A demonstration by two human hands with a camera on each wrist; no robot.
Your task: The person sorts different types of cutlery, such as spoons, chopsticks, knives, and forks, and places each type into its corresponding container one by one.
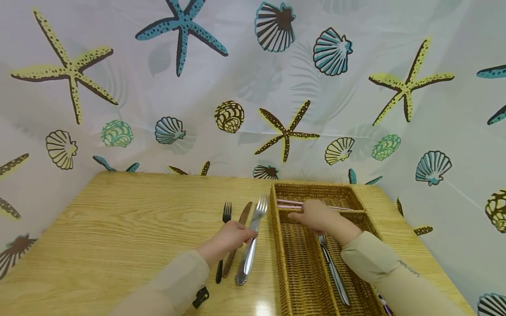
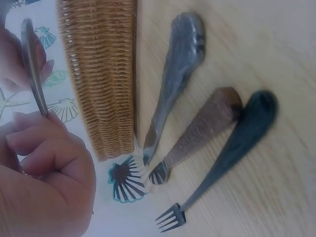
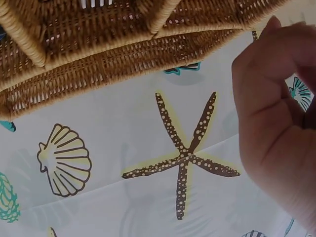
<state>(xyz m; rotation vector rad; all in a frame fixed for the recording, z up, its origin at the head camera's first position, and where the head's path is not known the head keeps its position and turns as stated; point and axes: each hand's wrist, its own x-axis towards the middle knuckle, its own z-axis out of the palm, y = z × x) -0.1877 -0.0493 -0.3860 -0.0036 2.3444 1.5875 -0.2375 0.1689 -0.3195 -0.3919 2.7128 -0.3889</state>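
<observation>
My left hand (image 1: 235, 233) pinches a silver fork (image 1: 261, 207); its handle rises beside the basket in the left wrist view. Beneath it lie a silver knife (image 2: 180, 64) with an ornate handle, a brown knife (image 2: 202, 129) and a black fork (image 2: 232, 148). Over the wicker basket (image 1: 278, 245) hovers my right hand (image 1: 318, 216), near the cross divider, its fingers loosely bent. The right wrist view shows nothing held in that hand, though its fingertips are partly hidden. Another silver fork (image 1: 334, 272) rests in the right-hand long compartment, its tines close below the hand.
Pink chopsticks (image 1: 290, 203) lie across the basket's back compartment, partly covered by the right hand. A small black object (image 1: 201, 297) sits by the left sleeve. Behind the wooden table (image 1: 130, 228) hangs a white cloth (image 1: 245, 79) printed with shells and starfish.
</observation>
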